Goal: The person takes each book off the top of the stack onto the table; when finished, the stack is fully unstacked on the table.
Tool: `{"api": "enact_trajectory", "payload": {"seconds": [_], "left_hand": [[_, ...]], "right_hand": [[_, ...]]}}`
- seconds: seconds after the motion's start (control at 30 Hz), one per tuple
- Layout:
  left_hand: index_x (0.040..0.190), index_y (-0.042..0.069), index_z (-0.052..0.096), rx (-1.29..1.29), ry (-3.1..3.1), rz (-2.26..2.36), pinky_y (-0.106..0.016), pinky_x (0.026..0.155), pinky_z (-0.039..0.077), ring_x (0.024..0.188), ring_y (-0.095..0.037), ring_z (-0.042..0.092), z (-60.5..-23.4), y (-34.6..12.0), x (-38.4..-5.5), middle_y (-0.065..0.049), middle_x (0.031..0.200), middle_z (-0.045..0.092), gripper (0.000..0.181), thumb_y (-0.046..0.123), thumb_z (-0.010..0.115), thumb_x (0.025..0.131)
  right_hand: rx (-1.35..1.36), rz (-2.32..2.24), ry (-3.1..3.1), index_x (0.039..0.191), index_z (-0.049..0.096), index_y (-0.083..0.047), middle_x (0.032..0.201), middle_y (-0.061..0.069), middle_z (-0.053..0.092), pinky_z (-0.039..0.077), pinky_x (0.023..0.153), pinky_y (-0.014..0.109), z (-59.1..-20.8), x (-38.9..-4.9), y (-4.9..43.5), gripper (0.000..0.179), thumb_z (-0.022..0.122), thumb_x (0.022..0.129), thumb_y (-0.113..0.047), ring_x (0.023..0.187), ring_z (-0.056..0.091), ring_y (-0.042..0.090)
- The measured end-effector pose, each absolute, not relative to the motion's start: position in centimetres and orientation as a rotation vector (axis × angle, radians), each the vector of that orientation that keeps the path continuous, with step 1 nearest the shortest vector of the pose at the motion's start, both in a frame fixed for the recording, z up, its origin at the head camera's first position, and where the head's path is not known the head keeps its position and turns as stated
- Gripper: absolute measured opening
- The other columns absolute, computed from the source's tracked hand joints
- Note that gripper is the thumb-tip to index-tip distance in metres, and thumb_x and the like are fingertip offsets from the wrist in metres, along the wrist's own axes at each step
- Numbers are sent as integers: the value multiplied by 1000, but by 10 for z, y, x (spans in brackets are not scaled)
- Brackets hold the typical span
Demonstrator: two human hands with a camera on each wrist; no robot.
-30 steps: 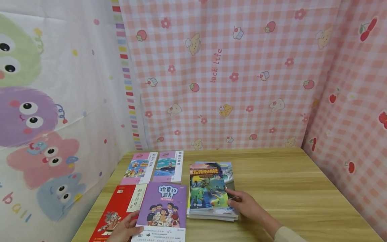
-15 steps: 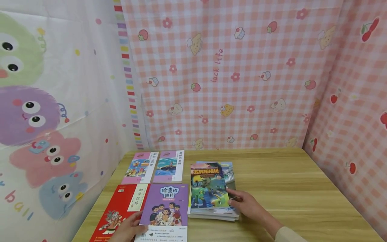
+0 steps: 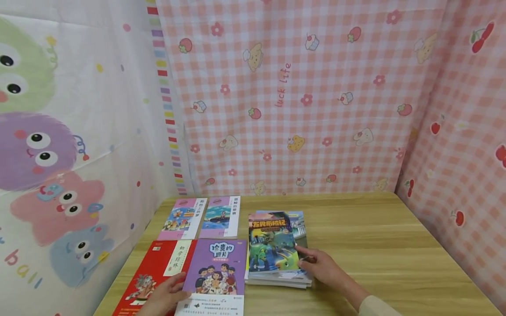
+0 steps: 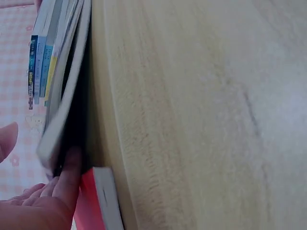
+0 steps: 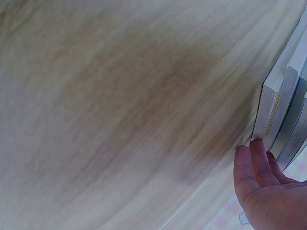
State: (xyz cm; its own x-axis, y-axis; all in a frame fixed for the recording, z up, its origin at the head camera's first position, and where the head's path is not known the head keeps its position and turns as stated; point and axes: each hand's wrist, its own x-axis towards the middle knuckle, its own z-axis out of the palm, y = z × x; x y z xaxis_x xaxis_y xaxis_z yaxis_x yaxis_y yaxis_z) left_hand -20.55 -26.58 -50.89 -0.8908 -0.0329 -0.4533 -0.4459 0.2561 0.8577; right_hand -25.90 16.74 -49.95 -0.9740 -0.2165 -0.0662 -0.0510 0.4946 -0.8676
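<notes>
Purple book (image 3: 216, 281) raised over the fingers of the left hand (image 3: 165, 295).
Straight fingers are held under its edge, above the red book (image 3: 152, 267), thumb spread. The book stack (image 3: 272, 250) is touched by loosely extended fingers of the right hand (image 3: 319, 266).

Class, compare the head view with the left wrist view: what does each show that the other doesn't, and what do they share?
Only the head view: the two pink-and-white books at the back, the cover picture on the purple book and the cartoon cloth.

Only the left wrist view: the row of coloured spines seen side-on, and a dark gap between a book's pale edge and the table.

Both: the left hand, the red book, the pile of books, the table and the pink checked cloth.
</notes>
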Motion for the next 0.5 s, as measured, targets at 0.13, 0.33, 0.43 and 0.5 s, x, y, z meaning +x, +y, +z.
{"api": "enact_trajectory", "payload": {"seconds": [0.13, 0.33, 0.43, 0.5], "left_hand": [[147, -9, 32, -450, 2241, 1595, -47, 84, 56, 105, -37, 63, -508, -271, -207, -32, 130, 55, 71, 16, 69, 93], [145, -10, 36, -423, 2291, 1630, -49, 92, 53, 117, -43, 56, -498, -272, -208, -32, 134, 52, 66, 17, 69, 94], [147, -7, 34, -443, 2312, 1655, -50, 93, 52, 124, -46, 49, -492, -272, -211, -33, 140, 46, 66, 19, 67, 96], [149, -3, 32, -461, 2321, 1649, -53, 91, 53, 126, -46, 47, -489, -273, -213, -32, 144, 42, 71, 24, 68, 95]], "right_hand": [[-213, -1476, 2579, 137, 60, -12, 139, 27, 52, 44, 100, 59, -497, -258, 166, 46, 70, 93, -20, 122, 53, 45], [-210, -1474, 2576, 137, 60, -12, 139, 27, 52, 44, 100, 59, -497, -257, 165, 46, 70, 93, -19, 122, 53, 45], [-205, -1480, 2572, 137, 60, -12, 139, 27, 52, 44, 100, 59, -498, -257, 166, 46, 70, 93, -19, 121, 54, 45], [-200, -1482, 2573, 137, 60, -12, 139, 26, 52, 45, 100, 58, -498, -257, 166, 46, 70, 93, -20, 121, 54, 45]]}}
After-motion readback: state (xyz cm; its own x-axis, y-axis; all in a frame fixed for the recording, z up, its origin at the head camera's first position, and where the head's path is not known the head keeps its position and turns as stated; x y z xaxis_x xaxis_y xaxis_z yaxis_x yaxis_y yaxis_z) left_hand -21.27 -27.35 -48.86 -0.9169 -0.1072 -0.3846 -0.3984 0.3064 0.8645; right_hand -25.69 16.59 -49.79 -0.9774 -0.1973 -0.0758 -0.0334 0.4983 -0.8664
